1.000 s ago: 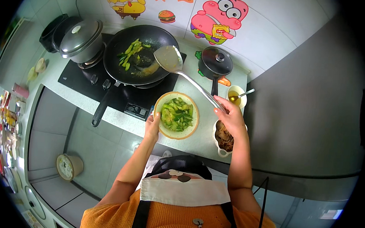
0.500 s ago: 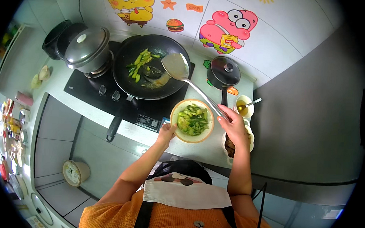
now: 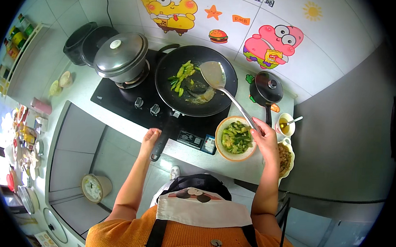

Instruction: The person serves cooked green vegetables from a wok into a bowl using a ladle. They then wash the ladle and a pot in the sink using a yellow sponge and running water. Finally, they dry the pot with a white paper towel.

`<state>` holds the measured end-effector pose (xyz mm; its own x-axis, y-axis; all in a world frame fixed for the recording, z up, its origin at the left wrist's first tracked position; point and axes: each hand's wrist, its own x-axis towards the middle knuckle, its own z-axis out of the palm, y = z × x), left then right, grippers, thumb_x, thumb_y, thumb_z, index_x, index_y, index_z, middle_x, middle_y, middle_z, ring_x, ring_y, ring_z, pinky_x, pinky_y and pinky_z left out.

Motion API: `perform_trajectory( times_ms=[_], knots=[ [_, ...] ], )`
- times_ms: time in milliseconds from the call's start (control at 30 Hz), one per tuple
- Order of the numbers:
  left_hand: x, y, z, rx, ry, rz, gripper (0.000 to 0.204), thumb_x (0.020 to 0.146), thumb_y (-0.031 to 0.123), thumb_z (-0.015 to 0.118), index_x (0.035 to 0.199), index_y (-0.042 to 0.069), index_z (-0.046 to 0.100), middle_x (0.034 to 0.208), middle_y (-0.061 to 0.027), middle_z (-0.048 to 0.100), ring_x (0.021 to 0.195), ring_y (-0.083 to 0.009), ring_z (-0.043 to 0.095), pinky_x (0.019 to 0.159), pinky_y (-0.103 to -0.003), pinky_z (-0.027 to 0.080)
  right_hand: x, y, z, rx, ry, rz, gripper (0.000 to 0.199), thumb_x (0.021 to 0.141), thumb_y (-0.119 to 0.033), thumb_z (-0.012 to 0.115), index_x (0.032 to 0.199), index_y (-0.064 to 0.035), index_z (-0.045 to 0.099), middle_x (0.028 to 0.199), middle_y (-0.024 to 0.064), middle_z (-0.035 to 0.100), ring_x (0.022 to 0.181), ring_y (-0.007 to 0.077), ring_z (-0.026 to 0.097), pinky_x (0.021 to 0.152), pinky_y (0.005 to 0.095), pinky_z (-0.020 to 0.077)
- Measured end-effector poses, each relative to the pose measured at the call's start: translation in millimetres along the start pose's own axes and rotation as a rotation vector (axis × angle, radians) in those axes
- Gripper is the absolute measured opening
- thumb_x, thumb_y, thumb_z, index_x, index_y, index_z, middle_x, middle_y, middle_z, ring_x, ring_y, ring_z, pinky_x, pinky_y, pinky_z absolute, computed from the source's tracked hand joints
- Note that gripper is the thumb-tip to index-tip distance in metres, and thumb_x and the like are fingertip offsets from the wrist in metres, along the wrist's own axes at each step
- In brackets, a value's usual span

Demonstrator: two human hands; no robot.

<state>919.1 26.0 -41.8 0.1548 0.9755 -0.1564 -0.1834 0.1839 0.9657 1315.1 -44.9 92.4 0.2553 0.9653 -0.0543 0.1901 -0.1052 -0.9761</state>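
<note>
My right hand [image 3: 266,142] is closed around the handle of a metal spatula [image 3: 214,74]. The spatula's wide blade hangs over the right side of a black wok [image 3: 220,98], where green vegetable pieces [image 3: 180,80] lie toward the left with some sauce. Below that hand, a cream bowl with a tan rim [image 3: 235,157] stands on the counter, filled with cooked green vegetables [image 3: 236,138]. My left hand [image 3: 150,138] hovers just left of the wok's black handle [image 3: 161,144]. Its fingers are curled in, and nothing shows in them.
A lidded grey pot [image 3: 120,58] sits on the left burner of the black hob [image 3: 115,95]. Right of the wok are a small lidded black pan [image 3: 266,87], a cup of yellow liquid with a spoon [image 3: 285,123], and a scalloped dish of brown food [image 3: 286,160]. A grey fridge [image 3: 339,129] borders the counter.
My left hand has left the bowl's rim and moved left to beside the wok handle. The bowl now rests without that hand on it. My right hand still holds the spatula over the wok.
</note>
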Motion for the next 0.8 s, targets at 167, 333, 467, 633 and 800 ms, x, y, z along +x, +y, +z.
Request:
perform_trajectory(
  times_ms=[167,333,467,633,800],
  knots=[
    [15.2,62.8,21.8,-0.292,-0.202,-0.276,0.037,0.096,0.034,0.038,0.098,-0.001,0.051,0.092,-0.0141,0.062,0.08,-0.0212,0.064,0.073,-0.029,0.054,-1.2,7.0,18.7,-0.087,0.038,-0.023,0.041,0.082,-0.004,0.061,0.122,-0.0028,0.053,0.074,-0.003,0.054,0.062,0.0039,0.046,0.054,0.0194,0.0382],
    [21.0,86.4,42.2,-0.14,-0.324,-0.644,0.047,0.089,0.041,0.051,0.107,-0.003,0.051,0.08,-0.01,0.06,0.069,-0.0206,0.063,0.061,-0.032,0.056,-4.1,11.2,44.6,-0.371,0.205,-0.11,0.051,0.078,-0.007,0.064,0.127,-0.0043,0.047,0.076,0.0016,0.056,0.064,0.0085,0.05,0.059,0.024,0.0431],
    [24.4,86.8,51.8,-0.179,-0.496,-0.826,0.042,0.085,0.041,0.059,0.094,0.0,0.054,0.065,-0.0015,0.048,0.051,-0.0093,0.046,0.044,-0.023,0.041,3.2,38.2,62.4,-0.145,0.056,-0.046,0.038,0.08,-0.01,0.063,0.114,-0.0012,0.05,0.08,0.0069,0.06,0.07,0.0174,0.061,0.064,0.029,0.0485],
    [18.7,94.8,55.6,0.071,-0.374,-0.68,0.03,0.083,0.027,0.066,0.076,0.004,0.049,0.056,0.001,0.042,0.041,-0.0083,0.036,0.038,-0.024,0.033,-13.9,30.5,74.7,0.152,-0.015,0.203,0.021,0.084,-0.011,0.06,0.099,-0.0026,0.048,0.079,0.0052,0.058,0.063,0.0124,0.061,0.059,0.026,0.0506],
    [-3.7,86.7,51.9,0.079,-0.409,-0.629,0.026,0.082,0.023,0.067,0.072,0.006,0.049,0.055,-0.0009,0.043,0.041,-0.0102,0.039,0.038,-0.026,0.034,-39.7,-11.7,57.2,0.074,-0.105,0.195,0.021,0.083,-0.011,0.06,0.096,-0.0023,0.045,0.078,0.0061,0.059,0.068,0.0129,0.064,0.055,0.0256,0.0494]
  ],
)
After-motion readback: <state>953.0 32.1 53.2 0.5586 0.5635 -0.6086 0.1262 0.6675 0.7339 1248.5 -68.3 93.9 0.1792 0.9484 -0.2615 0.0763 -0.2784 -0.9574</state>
